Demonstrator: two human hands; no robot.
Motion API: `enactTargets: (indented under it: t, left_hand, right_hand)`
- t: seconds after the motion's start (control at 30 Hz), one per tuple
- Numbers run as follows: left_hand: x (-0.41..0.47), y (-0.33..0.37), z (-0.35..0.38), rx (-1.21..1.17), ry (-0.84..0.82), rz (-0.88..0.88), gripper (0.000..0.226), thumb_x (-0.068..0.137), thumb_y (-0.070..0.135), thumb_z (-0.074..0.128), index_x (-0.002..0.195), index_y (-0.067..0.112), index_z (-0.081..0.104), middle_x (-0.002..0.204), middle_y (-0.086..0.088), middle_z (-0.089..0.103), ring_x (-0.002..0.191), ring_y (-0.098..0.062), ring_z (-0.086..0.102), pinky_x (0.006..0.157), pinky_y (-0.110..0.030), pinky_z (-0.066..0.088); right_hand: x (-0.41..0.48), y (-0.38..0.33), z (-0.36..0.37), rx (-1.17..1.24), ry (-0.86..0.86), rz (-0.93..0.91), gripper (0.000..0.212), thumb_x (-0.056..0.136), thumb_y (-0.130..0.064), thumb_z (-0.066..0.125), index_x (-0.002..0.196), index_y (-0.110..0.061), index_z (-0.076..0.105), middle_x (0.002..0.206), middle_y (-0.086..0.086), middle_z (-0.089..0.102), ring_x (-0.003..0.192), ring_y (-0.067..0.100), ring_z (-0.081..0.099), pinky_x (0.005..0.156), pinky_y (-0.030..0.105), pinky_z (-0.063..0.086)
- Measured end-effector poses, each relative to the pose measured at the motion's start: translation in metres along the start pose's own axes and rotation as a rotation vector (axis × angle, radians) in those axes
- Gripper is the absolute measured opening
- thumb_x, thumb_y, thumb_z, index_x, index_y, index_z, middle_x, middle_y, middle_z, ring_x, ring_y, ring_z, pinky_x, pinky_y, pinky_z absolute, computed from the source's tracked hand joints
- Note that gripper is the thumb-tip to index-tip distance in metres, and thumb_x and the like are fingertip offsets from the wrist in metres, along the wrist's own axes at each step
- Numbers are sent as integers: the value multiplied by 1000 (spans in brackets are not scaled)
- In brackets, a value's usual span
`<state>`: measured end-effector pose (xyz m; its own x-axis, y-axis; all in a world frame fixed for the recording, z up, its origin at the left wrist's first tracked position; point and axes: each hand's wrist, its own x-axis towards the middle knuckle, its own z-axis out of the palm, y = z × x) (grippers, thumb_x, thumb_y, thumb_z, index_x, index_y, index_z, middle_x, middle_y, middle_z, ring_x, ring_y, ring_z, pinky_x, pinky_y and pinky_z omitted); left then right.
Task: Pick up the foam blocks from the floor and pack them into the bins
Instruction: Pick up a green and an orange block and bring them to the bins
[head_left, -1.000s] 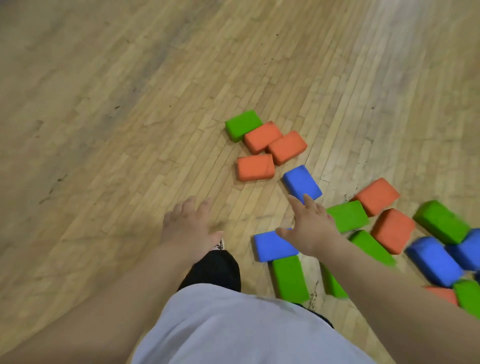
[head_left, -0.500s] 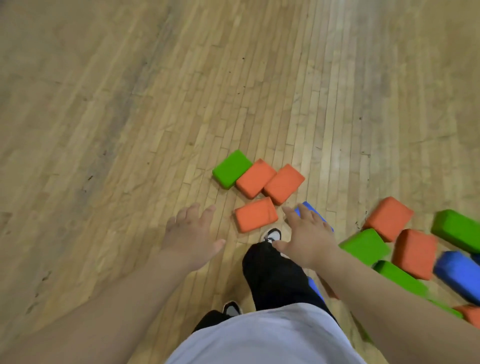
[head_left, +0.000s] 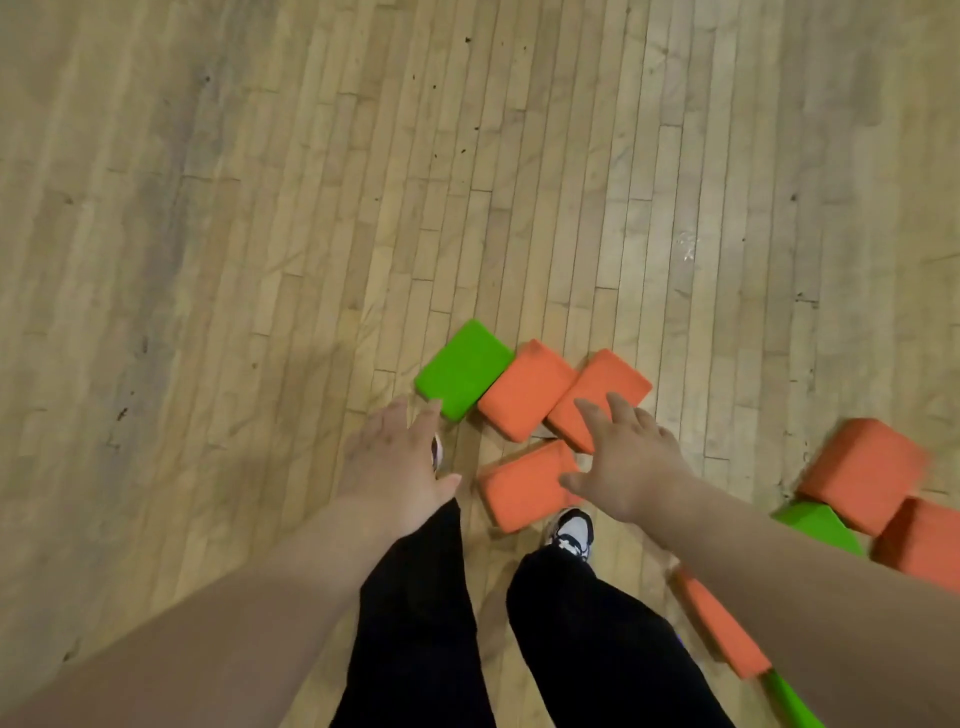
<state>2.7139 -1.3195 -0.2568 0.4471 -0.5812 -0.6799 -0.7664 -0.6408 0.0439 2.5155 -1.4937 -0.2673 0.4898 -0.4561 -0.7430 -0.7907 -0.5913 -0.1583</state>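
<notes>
Wood floor (head_left: 260, 208) carries the blocks. Right hand (head_left: 631, 462), fingers spread and empty, is over the right orange block (head_left: 618, 379). The near orange block (head_left: 519, 488) lies under its thumb, the middle orange block (head_left: 524, 395) just left of its fingertips. Left hand (head_left: 395, 462), fingers straight and empty, has the green block (head_left: 464, 369) just past its fingertips.

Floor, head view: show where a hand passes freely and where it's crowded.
Free: bare wooden plank floor left of and beyond the green foam block. Crowded: three orange foam blocks packed beside it; more blocks at the right edge.
</notes>
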Motion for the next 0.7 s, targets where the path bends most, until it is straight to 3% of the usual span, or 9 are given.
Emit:
enactTargets:
  t: [0.23, 0.4, 0.57, 0.7]
  left_hand:
    - [266, -17, 93, 76, -48, 102, 111, 84, 71, 63, 161, 36, -11, 168, -15, 6, 154, -37, 13, 123, -50, 21]
    - [432, -20, 198, 2, -63, 0, 123, 82, 67, 72, 159, 36, -19, 169, -14, 3, 154, -39, 14, 121, -55, 23]
    - [492, -60, 269, -274, -84, -148, 143, 60, 74, 84, 163, 27, -4, 164, -10, 33, 145, -35, 38, 115, -49, 37]
    - [481, -65, 277, -280, -59, -162, 142, 52, 81, 82, 160, 36, 1, 154, -5, 46, 137, -36, 46, 107, -48, 42]
  right_hand:
    - [240, 16, 77, 73, 24, 91, 119, 73, -72, 70, 160, -39, -4, 169, 15, 3, 151, 39, 20, 118, 53, 30]
    - [420, 32, 168, 69, -24, 81, 136, 65, -71, 80, 159, -39, -14, 169, 16, -2, 155, 38, 11, 123, 53, 24]
    - [496, 48, 230, 63, 34, 58, 156, 44, -80, 83, 156, -41, -18, 158, 17, 26, 143, 41, 33, 113, 56, 35]
    - [485, 50, 231, 30, 28, 92, 160, 40, -84, 81, 154, -43, -23, 154, 15, 34, 138, 40, 39, 106, 57, 42]
